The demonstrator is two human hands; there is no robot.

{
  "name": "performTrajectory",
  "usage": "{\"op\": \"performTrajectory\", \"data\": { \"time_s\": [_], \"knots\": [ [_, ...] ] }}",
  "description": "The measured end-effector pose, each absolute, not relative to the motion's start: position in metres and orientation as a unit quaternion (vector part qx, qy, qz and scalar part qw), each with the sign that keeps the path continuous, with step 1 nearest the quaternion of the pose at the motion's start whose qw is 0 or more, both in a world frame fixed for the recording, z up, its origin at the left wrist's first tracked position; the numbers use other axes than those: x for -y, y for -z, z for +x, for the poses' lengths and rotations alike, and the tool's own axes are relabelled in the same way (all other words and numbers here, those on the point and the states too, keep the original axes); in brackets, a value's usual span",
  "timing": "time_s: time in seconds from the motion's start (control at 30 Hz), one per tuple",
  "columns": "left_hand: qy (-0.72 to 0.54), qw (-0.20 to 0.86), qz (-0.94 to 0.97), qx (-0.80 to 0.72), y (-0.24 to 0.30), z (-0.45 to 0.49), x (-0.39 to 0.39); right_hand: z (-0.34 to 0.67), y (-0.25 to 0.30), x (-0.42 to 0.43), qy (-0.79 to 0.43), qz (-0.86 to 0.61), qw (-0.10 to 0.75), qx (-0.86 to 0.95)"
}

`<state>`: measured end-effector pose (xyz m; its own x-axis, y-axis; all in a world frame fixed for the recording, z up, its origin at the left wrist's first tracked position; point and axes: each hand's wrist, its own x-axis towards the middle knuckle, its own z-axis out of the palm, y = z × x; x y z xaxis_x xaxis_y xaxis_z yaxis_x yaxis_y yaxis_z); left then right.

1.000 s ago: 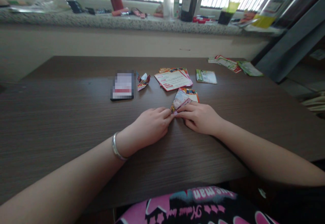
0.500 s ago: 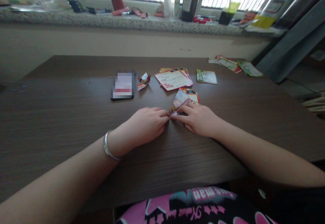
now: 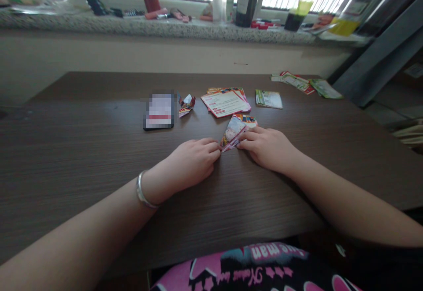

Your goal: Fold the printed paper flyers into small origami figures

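A colourful printed paper [image 3: 234, 128], folded along its near edge, lies on the table between my hands. My left hand [image 3: 199, 156], with a silver bangle at the wrist, pinches the paper's near left corner in closed fingertips. On the paper's right part, my right hand [image 3: 269, 148] presses along the fold with its fingers bent together. That hand covers the right side of the paper. Just beyond lies a stack of printed sheets [image 3: 228, 101] with red borders. A small folded paper piece [image 3: 187, 105] stands to its left.
Left of the folded piece lies a phone-like device [image 3: 159, 110] with a blurred screen. Green-printed cards [image 3: 269, 99] are at the right, with more leaflets [image 3: 297, 82] behind. Bottles and small items line the stone windowsill [image 3: 198, 29].
My right hand has slid right and slightly away along the fold, uncovering more of the paper. My left hand stays at the corner.
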<state>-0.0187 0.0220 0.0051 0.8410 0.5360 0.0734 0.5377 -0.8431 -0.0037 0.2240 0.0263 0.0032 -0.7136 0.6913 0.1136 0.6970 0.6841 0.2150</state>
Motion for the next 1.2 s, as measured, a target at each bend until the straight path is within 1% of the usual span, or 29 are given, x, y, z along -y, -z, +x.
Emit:
{"op": "performTrajectory", "data": {
  "time_s": [0.5, 0.73, 1.0, 1.2],
  "knots": [
    [0.026, 0.002, -0.959, 0.281, -0.005, -0.021, -0.024, 0.255, -0.008, -0.041, 0.098, -0.431, 0.015, 0.897],
    [0.035, -0.009, -0.962, 0.270, -0.004, -0.025, -0.028, 0.271, -0.003, -0.048, 0.077, -0.438, 0.030, 0.895],
    [0.045, -0.016, -0.963, 0.266, -0.003, -0.027, -0.029, 0.277, -0.003, -0.053, 0.050, -0.454, 0.015, 0.890],
    [0.050, -0.025, -0.963, 0.265, 0.001, -0.029, -0.032, 0.278, -0.007, -0.053, 0.034, -0.484, -0.018, 0.874]
  ]
}}
